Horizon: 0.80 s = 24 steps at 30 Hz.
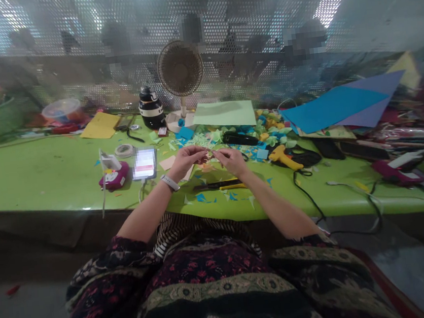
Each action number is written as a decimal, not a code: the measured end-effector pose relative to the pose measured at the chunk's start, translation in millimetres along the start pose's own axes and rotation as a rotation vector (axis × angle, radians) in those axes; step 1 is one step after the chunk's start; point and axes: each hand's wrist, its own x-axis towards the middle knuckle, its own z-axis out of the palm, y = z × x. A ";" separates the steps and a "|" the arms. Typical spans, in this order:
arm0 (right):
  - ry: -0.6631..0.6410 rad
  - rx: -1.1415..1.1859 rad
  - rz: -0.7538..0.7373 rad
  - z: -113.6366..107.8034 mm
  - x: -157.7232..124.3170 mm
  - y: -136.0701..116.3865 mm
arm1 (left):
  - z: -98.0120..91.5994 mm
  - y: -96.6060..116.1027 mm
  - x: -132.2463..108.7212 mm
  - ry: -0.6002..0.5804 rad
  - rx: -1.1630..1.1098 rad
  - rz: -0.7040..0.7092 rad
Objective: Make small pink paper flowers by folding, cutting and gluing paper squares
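Note:
Above the near middle of the green table (64, 171), my left hand (187, 162) and my right hand (231, 162) meet fingertip to fingertip. Both are closed in a pinch, and whatever small thing sits between the fingers is too tiny to make out. Just below them lies a peach paper piece (206, 167). A black and yellow tool (222, 184), perhaps scissors, rests near the table edge among blue and pale paper scraps (201, 198). To the right of my right hand lies a yellow glue gun (284, 158) with a black cord.
A lit phone (144, 163), a tape roll (124, 150) and a purple power strip (114, 177) lie left. Behind stand a black bottle (152, 109) and a fan (180, 69). Cut paper petals (269, 122), a black case (239, 138) and blue sheets (332, 107) spread rightward.

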 end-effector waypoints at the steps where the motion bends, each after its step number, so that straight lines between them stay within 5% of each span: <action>1: 0.002 -0.011 -0.007 -0.4 -0.3 -1.2 | -0.1 -0.2 0.1 -0.002 0.001 0.003; 24: 0.005 -0.058 -0.050 -1.6 -0.3 -1.7 | -1.1 -2.8 1.3 0.005 0.054 0.059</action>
